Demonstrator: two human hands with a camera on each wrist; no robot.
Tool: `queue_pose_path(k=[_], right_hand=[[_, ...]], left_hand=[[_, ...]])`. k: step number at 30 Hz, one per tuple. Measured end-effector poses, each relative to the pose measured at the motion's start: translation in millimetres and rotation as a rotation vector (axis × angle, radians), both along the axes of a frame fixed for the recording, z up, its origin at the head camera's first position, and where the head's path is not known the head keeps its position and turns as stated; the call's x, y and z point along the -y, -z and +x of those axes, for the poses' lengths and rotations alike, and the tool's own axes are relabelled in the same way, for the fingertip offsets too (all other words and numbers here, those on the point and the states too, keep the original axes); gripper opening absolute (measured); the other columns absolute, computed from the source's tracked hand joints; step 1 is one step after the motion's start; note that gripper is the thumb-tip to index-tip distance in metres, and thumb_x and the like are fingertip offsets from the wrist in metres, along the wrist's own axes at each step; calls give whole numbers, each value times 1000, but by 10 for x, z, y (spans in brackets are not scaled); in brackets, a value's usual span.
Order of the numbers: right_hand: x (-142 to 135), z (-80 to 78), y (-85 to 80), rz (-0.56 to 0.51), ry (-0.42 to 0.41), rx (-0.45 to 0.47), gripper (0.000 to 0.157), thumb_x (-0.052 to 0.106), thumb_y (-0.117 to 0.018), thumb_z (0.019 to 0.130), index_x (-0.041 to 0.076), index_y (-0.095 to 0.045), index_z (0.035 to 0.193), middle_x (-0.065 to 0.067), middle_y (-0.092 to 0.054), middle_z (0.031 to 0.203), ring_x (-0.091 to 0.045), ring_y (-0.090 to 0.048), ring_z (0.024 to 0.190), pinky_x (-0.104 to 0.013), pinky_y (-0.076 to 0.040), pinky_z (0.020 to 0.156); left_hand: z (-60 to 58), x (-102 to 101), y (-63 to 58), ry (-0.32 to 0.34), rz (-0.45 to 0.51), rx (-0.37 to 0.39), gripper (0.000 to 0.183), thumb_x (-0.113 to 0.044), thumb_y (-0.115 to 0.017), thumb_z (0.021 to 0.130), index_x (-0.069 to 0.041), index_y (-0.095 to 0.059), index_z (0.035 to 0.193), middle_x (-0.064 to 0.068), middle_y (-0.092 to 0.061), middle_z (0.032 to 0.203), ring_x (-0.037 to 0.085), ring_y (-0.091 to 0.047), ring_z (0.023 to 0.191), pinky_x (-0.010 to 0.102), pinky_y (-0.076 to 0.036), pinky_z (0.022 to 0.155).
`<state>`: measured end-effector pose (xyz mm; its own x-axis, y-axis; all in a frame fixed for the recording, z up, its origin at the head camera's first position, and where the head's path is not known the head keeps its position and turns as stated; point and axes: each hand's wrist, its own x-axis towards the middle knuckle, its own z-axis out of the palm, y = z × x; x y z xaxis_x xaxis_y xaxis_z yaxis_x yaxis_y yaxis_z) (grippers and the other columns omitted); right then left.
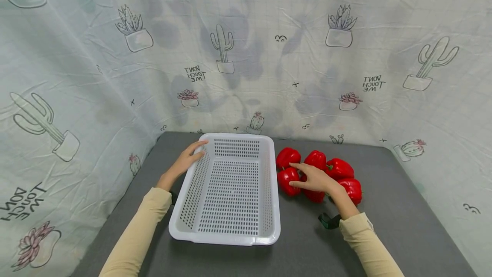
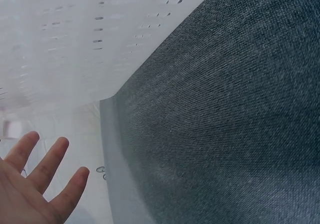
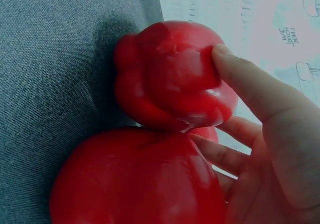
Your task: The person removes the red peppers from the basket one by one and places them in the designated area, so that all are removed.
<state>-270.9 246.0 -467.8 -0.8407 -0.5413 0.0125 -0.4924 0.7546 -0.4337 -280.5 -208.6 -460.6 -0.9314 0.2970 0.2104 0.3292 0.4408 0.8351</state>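
Observation:
A white perforated plastic basket (image 1: pixel 270 225) stands on the dark table, its slotted floor showing. Over its far left rim lies my left hand (image 1: pixel 189 156), fingers spread and straight; in the left wrist view three fingers (image 2: pixel 47 176) show beside the basket wall (image 2: pixel 75 48). To the basket's right sits a group of several shiny red bell peppers. My right hand (image 1: pixel 315 178) reaches over the near left bell pepper (image 1: pixel 286 178). In the right wrist view its thumb (image 3: pixel 240 73) is right at a bell pepper (image 3: pixel 175 78), with the other fingers extended behind, partly hidden.
More bell peppers (image 1: pixel 340 168) crowd around and right of my right hand, one (image 1: pixel 288 157) close to the basket's right wall. A dark strap (image 1: pixel 328 221) is at the right wrist. Behind the grey table (image 1: pixel 388 208) hangs a pale cactus-print sheet (image 1: pixel 261 84).

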Motion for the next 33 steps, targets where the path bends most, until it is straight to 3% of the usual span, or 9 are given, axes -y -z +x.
queue_pose_path(k=[3,7,12,17,26,33], right_hand=[[0,-7,-10,-5,0,5,76,50,-69,77,15,-43,140,-9,-53,130,-25,-52,113,-49,-46,90],[-3,-15,-28,-18,-4,5,76,48,-70,77,14,-43,139,-9,-54,128,-25,-52,111,-50,-46,89],[-14,-28,-53,-5,-16,-20,74,45,-71,77,13,-44,138,-9,-56,123,-25,-54,107,-49,-47,87],[-21,-32,-109,-12,-10,-12,71,44,-71,78,14,-45,138,-8,-57,122,-26,-55,106,-48,-48,87],[-64,-89,-238,-40,-27,-23,63,37,-68,83,10,-48,135,-10,-58,122,-27,-57,104,-44,-49,85],[-113,-221,-351,-31,1,-85,53,41,-58,90,9,-52,132,-13,-60,118,-29,-59,102,-48,-47,83]], left_hand=[[11,0,-52,16,-9,11,46,-9,-46,97,5,-35,140,28,-23,147,46,-16,136,64,-14,105],[-89,64,46,17,-75,-15,47,-13,-47,97,0,-36,141,24,-24,148,43,-15,137,63,-15,105],[-185,144,139,-24,-232,-41,50,-29,-49,97,-13,-38,142,19,-20,151,42,-16,138,65,-21,102],[-180,159,76,-50,-321,-29,53,-39,-48,95,-18,-38,143,18,-17,153,44,-20,136,68,-22,98],[-220,158,11,-68,-452,-44,54,-45,-43,96,-20,-37,144,17,-18,152,44,-24,135,70,-22,96],[-293,195,-55,-88,-565,-64,59,-51,-39,95,-22,-31,146,16,-19,153,45,-24,134,73,-22,93]])
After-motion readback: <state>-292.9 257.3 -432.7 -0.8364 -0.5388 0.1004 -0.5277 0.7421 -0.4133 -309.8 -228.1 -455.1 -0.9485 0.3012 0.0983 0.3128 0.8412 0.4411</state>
